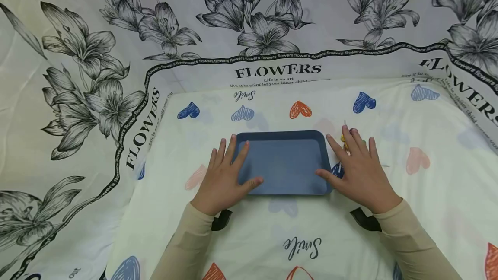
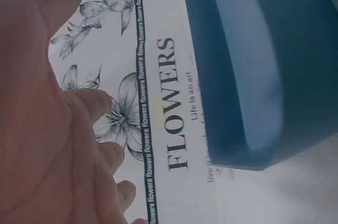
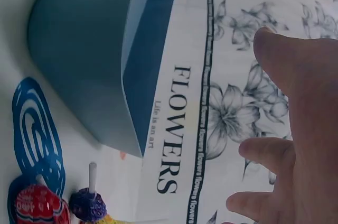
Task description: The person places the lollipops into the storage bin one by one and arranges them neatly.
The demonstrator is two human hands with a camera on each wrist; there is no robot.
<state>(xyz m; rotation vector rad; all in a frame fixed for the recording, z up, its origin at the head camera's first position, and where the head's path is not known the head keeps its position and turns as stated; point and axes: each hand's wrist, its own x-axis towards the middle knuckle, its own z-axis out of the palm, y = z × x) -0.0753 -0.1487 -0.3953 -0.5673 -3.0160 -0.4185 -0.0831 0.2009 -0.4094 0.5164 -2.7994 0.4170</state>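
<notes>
A shallow blue-grey rectangular tray (image 1: pixel 284 163) lies on the heart-printed cloth in the head view. Over its left end spreads my left hand (image 1: pixel 229 174), fingers apart, holding nothing. My right hand (image 1: pixel 358 172) is spread the same way just off the tray's right end, its thumb tip overlapping the rim in this view. Several wrapped lollipops lie beneath and behind the right hand, mostly hidden by it. The right wrist view shows a red lollipop (image 3: pixel 39 205), a purple lollipop (image 3: pixel 88 204) with a white stick, and part of a yellow wrapper (image 3: pixel 110 220).
A pale cloth with hearts and the word Smile (image 1: pixel 302 247) covers the surface under the tray. Behind and left, a white fabric printed with black flowers (image 1: pixel 268 33) meets it along a border lettered FLOWERS. Dark straps (image 1: pixel 221 220) show below both wrists.
</notes>
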